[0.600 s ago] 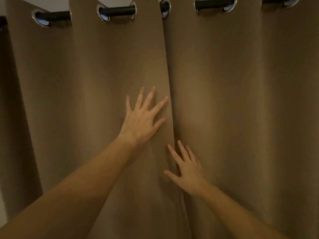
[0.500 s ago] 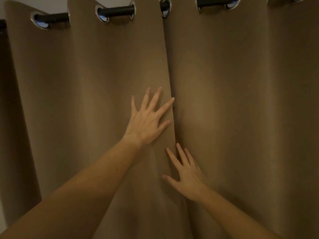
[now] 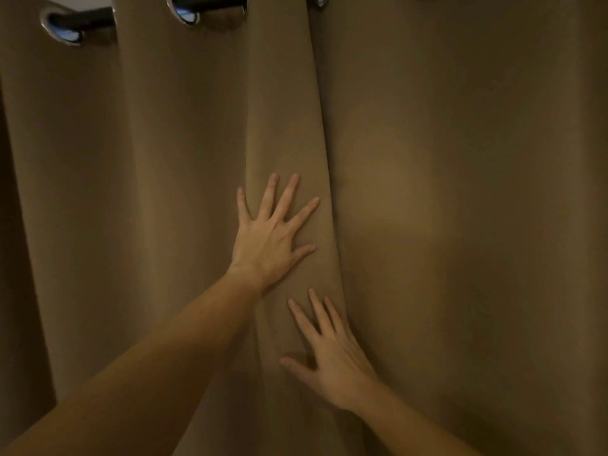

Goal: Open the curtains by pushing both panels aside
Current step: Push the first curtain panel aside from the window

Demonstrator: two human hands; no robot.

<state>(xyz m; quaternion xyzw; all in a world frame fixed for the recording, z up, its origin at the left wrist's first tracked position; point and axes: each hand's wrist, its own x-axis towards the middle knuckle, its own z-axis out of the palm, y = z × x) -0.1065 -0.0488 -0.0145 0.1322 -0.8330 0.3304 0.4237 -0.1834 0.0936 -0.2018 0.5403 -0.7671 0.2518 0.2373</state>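
Note:
Two tan curtain panels hang shut from a dark rod [image 3: 85, 23] on metal eyelets. The left panel [image 3: 164, 159] overlaps the right panel [image 3: 460, 192] along a seam running down the middle. My left hand [image 3: 269, 238] lies flat on the left panel's inner edge, fingers spread. My right hand [image 3: 329, 353] rests lower at the seam, fingers spread; its outer fingers slip behind the left panel's edge, against the right panel. Neither hand grips fabric.
A darker fold of curtain [image 3: 16, 258] hangs at the far left. Bluish light shows through the eyelets [image 3: 186, 13] at the top. Fabric fills the whole view; nothing shows behind it.
The view has dropped and shifted, so the rod sits higher in frame. Both hands have stayed on the fabric at the seam; the right hand has slid slightly into the overlap.

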